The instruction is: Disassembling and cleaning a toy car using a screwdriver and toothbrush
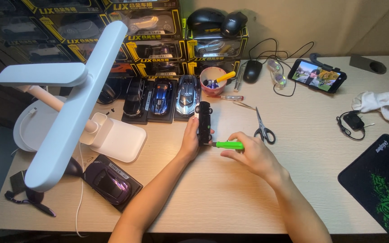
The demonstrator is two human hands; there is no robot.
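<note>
pale wood-grain desk [230, 198] against a beige wall, lit by a white t-shaped desk lamp [75, 99] at the left. we note the left hand [191, 140] closed around a black model car [203, 122], held underside up just above the desk centre. we note the right hand [251, 154] gripping a green-handled screwdriver [228, 145], its tip meeting the car's near end. black-handled scissors [262, 128] lie just right of the car. three model cars on black bases [160, 100] stand behind it, beside a pink cup of tools [213, 80]. a purple model car on a black base [109, 180] lies near the lamp foot.
</note>
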